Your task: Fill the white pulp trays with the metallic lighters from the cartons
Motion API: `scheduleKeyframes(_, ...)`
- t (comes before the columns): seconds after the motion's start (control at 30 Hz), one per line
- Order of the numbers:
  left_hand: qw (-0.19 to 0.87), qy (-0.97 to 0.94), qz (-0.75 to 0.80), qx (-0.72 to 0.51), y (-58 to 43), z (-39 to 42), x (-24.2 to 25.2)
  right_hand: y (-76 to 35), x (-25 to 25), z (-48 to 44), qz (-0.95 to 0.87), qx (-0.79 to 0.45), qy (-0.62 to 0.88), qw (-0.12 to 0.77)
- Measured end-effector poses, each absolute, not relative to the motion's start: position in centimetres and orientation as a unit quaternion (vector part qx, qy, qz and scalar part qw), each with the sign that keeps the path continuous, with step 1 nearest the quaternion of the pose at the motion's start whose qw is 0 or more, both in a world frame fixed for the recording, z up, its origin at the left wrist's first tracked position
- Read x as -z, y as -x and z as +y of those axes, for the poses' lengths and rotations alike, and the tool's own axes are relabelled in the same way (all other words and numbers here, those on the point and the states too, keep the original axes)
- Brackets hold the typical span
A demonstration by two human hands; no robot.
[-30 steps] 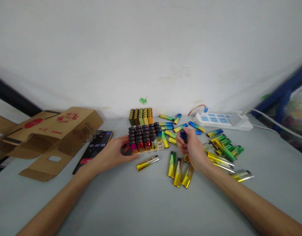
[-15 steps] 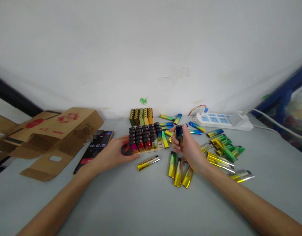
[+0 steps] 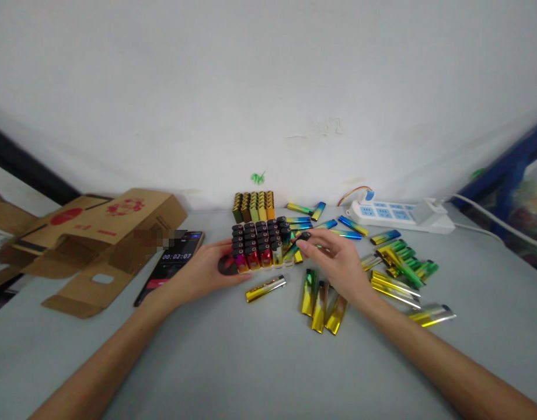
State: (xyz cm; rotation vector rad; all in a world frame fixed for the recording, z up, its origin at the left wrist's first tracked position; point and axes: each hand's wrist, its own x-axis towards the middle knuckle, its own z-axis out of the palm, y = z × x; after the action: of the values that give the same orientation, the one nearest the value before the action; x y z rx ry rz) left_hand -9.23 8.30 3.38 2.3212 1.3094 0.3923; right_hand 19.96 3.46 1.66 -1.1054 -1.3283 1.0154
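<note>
My left hand (image 3: 209, 269) is wrapped round the left end of a white tray (image 3: 286, 264) packed with upright lighters (image 3: 264, 255), red, purple and clear with black tops. A dark round object (image 3: 227, 265) shows between that palm and the tray. Between thumb and fingers, my right hand (image 3: 336, 262) pinches a green-blue lighter (image 3: 291, 251) by its black top, tilted against the tray's right end. A yellow-and-silver lighter (image 3: 265, 289) lies in front of the tray. Several green, brown and yellow lighters (image 3: 320, 306) lie under and before my right wrist.
Behind the tray stands a block of gold-topped lighters (image 3: 253, 205). Loose lighters (image 3: 400, 259) spread to the right, below a white power strip (image 3: 395, 216) with its cable. At left are an opened cardboard box (image 3: 115, 227) and a phone (image 3: 174, 262) running a timer.
My right hand has moved left to the tray's right end, and the lighter in it has gone from upright to tilted. My left hand stays at the tray.
</note>
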Motion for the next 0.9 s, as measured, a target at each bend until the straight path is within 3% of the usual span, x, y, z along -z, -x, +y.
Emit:
scheduleKeyframes(0.2,0.204,-0.851,0.465,-0.132,9.2,8.4,-3.3,-20.0,-1.5,3.3,-0.597,-0.371,0.492,0.513)
scheduleKeyframes(0.5,0.207,-0.853,0.458,-0.141,9.3,8.4,-3.4,-20.3,-1.1,3.8,-0.752,-0.122,0.459,0.458)
scheduleKeyframes(0.7,0.202,-0.854,0.462,-0.127,9.1,8.4,-3.4,-19.6,-0.5,4.0,-0.777,-0.042,0.457,0.43)
scheduleKeyframes(0.9,0.204,-0.85,0.47,-0.124,9.1,8.3,-3.4,-18.9,-1.0,3.6,-0.792,0.016,0.52,0.32)
